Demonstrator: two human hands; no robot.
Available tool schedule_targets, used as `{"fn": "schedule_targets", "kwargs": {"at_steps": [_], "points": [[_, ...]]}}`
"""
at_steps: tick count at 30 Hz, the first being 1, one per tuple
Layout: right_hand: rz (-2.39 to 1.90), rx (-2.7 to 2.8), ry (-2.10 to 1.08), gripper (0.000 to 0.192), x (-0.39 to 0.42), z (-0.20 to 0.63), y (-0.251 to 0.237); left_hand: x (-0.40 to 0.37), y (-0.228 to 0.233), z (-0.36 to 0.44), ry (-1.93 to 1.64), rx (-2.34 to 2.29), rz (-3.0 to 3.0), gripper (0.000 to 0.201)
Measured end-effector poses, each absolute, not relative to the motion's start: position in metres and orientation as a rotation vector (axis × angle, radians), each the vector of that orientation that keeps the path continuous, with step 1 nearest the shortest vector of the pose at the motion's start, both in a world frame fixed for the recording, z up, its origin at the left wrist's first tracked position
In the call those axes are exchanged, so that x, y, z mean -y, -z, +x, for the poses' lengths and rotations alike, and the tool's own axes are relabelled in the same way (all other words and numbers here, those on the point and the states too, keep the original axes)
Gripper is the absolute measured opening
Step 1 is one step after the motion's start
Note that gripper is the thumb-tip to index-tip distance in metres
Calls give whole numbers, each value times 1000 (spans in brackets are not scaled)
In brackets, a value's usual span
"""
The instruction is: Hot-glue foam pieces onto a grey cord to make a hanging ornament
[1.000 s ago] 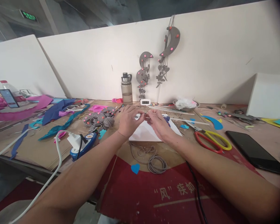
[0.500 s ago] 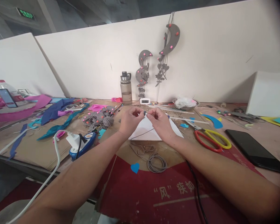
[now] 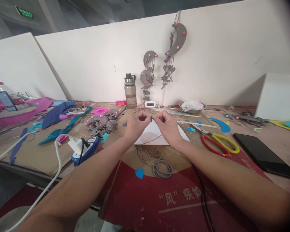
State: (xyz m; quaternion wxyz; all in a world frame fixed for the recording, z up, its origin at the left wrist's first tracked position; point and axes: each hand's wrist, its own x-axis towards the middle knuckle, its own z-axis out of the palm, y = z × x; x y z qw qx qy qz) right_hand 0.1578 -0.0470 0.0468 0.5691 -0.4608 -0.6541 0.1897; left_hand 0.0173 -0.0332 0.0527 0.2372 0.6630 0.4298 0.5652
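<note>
My left hand (image 3: 138, 125) and my right hand (image 3: 168, 128) meet over a white sheet of paper (image 3: 149, 137), thumbs and fingers pinched together. Between their fingertips is a small dark green piece (image 3: 151, 119), too small to tell its kind. A thin grey cord (image 3: 151, 141) runs from under my right hand across the paper down to a loose coil (image 3: 162, 168) on the cardboard. Whether the cord joins the small piece is hidden by the fingers. A blue paper heart (image 3: 139, 173) lies left of the coil.
Scissors (image 3: 221, 144) with red and yellow handles and a black phone (image 3: 265, 156) lie on the right. A blue power strip (image 3: 87, 149) sits left. Behind stand a water bottle (image 3: 130, 91) and small clock (image 3: 150, 104). Grey moon hangings (image 3: 180, 40) hang on the white board.
Both hands stay nearly in place, with the fingertips shifting slightly around the small piece. The cord on the paper has moved a little to the right.
</note>
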Motion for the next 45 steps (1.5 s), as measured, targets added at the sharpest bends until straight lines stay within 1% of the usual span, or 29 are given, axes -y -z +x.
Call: {"fn": "schedule_targets", "kwargs": {"at_steps": [10,17,23,25,31,37,41,45], "points": [[-1154,1563,-361,14,45,160,-45,33,-55,16,-1456,-1077,1791,11],[-1144,1659,-312,19,41,163,-43,29,-62,9,-1263,-1129,1882,13],[-1189,1676,-254,18,39,164,-41,21,-64,1,-1094,-1147,1931,22],[-1199,1701,-205,17,39,164,-40,21,-63,1,-1098,-1140,1999,23],[-1195,1782,-60,15,40,163,-37,30,-63,4,-1196,-1267,2347,16],[-1271,1836,76,12,43,162,-36,30,-61,2,-1140,-1295,2530,16],[-1271,1861,97,11,43,163,-35,26,-60,1,-1081,-1282,2548,18],[-1203,1883,10,15,42,164,-35,26,-63,0,-1099,-1300,2372,17]]}}
